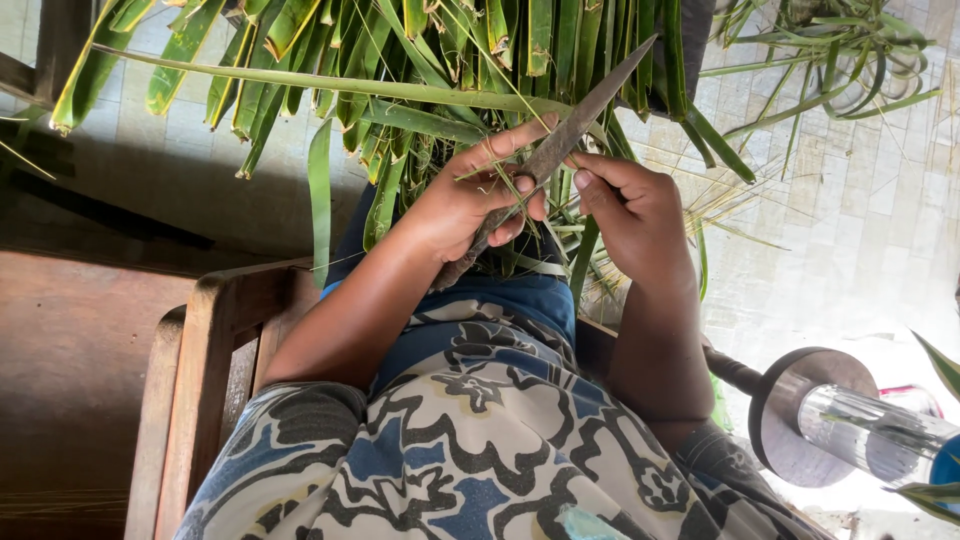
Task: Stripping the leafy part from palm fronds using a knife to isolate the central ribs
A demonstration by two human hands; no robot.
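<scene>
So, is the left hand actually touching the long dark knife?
Touching. The head view shows the left hand wrapped around the knife, with its fingers closed over the lower part.

Knife (560, 150): long, dull grey blade, pointed tip angled up to the right, handle gripped low.
Palm leaves (420, 95): green strips, piled on the lap, thin fibres pinched.

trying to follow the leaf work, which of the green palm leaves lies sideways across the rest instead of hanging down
The long leaf running straight across the top of the bunch, from upper left toward the knife in the left hand. The others hang downward.
</scene>
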